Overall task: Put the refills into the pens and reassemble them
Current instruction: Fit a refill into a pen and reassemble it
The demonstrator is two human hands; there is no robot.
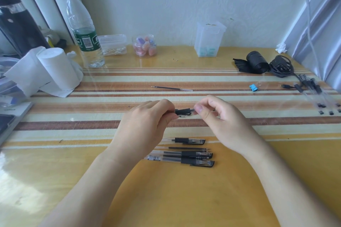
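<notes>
Pen [183, 111] is hanging just above the striped tabletop [92, 116], left hand [147, 116] gripping its barrel, right hand [215, 114] pinching the other end. Probably screwing together: keeping parts coaxial, twisting gently.

The left hand [147, 121] hides most of the pen [183, 111]; the right hand [219, 116] covers its tip. The clear pens [311, 88] at the right edge of the table [184, 199] blur together.

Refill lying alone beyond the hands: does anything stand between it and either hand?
Nothing visible does. The refill lies on bare striped mat just beyond the left hand and right hand, which both hold a pen. The blue binder clip sits well off to the right.
</notes>
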